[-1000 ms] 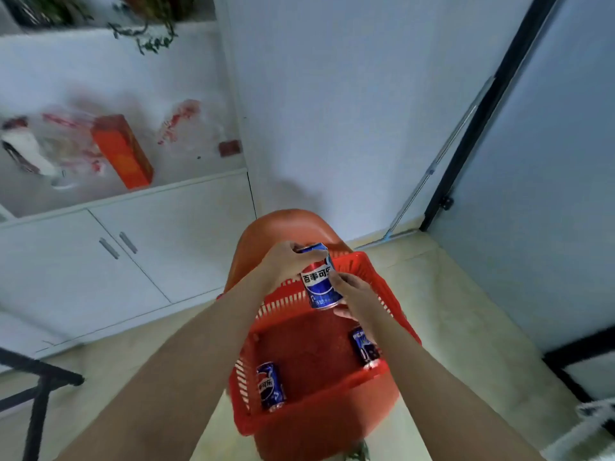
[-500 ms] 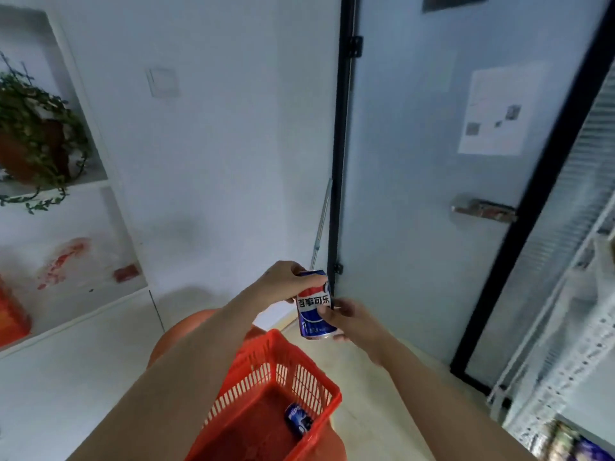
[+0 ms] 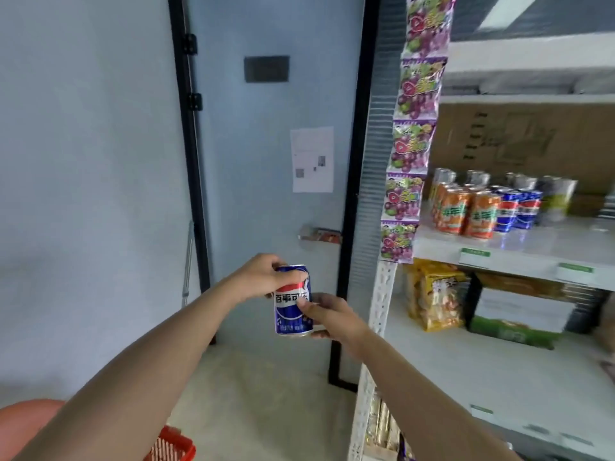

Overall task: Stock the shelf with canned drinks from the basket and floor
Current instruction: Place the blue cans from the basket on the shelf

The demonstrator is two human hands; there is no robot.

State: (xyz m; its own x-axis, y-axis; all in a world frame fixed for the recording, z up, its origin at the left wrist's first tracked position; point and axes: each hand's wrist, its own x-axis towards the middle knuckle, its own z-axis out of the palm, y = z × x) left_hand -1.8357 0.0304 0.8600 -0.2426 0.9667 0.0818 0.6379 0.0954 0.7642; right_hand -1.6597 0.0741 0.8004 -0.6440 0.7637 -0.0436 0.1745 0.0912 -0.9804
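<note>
I hold a blue, red and white cola can (image 3: 292, 309) upright in front of me, left of the white shelf (image 3: 519, 257). My left hand (image 3: 263, 279) grips its top from the left, and my right hand (image 3: 327, 314) grips its lower right side. On the shelf's middle board stand several cans: orange ones (image 3: 466, 212), blue cola ones (image 3: 517, 209) and silver ones behind. A corner of the red basket (image 3: 173, 445) shows at the bottom edge, its inside hidden.
A strip of purple snack packets (image 3: 411, 134) hangs down the shelf's left post. Snack bags (image 3: 434, 296) and boxes sit on the lower board, a cardboard box (image 3: 519, 141) behind the cans. A grey door with a handle (image 3: 317, 234) faces me. An orange stool (image 3: 26, 424) is at bottom left.
My view has swung up and right from the basket to the shelf. Both hands have carried the can away from the basket, keeping the same hold.
</note>
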